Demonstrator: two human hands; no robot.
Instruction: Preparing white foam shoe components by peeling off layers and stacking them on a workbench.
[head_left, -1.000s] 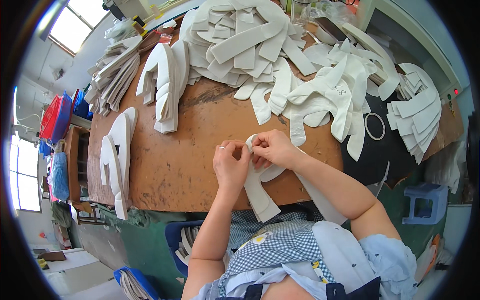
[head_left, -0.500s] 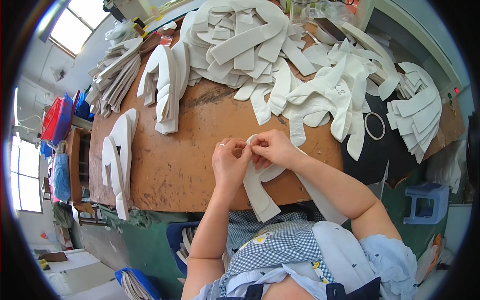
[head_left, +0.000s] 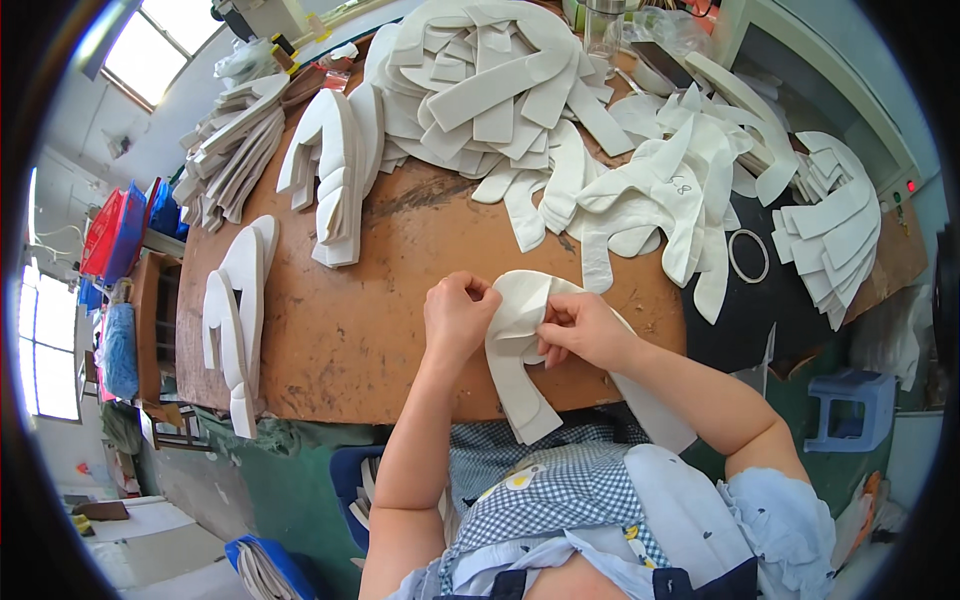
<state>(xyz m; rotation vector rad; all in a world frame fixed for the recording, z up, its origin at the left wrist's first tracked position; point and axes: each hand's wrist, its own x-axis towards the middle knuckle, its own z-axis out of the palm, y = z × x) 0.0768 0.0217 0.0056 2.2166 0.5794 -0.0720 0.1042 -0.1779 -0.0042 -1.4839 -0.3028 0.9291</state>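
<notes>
A white U-shaped pad [head_left: 517, 386] lies at the table's front edge, its curved end away from me and its two legs toward my lap. It looks layered, with a thin top sheet creased near the curve. Closed in a pinch, my left hand [head_left: 459, 318] is at the left rim of the curve. My right hand [head_left: 590, 332] also pinches, gripping the creased sheet at the inner edge of the curve. Both sets of fingertips are partly hidden.
A large heap of white U-shaped pieces [head_left: 490, 90] covers the back of the table [head_left: 400, 270]. Loose thin white sheets [head_left: 680, 180] lie right of it, beside a white ring [head_left: 748, 257]. Stacked pads [head_left: 340, 180] stand on the left. A blue stool [head_left: 850, 410] is at right.
My right hand has moved right and toward me, away from my left hand, lifting a crease in the top sheet. The pad's curved end has come into view between my hands.
</notes>
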